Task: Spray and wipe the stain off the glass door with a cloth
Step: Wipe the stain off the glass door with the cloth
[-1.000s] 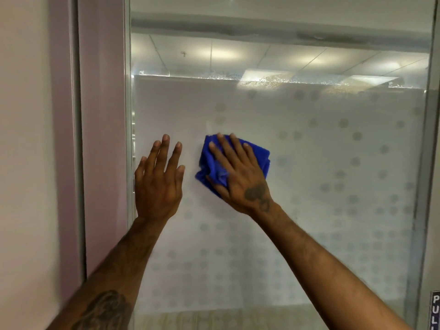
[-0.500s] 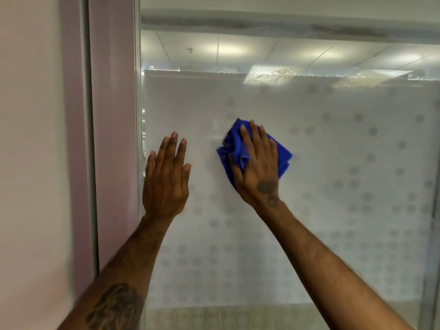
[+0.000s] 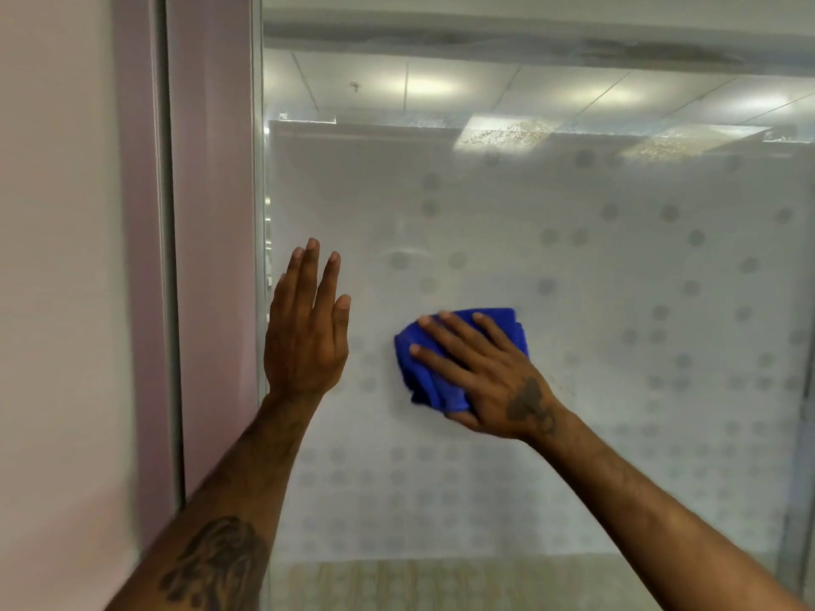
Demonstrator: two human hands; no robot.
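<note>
Left hand upright, right hand flat, both outstretched.

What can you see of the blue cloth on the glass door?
The blue cloth is bright, soft-looking fabric, perhaps microfibre, bunched into a thick wad with folded layers showing at its lower left. It lies against the frosted, dotted glass door, left of centre. The right hand presses on it with spread, straight fingers and covers much of it, leaving its top edge and left side visible. The left hand is beside it, not touching it.
</note>
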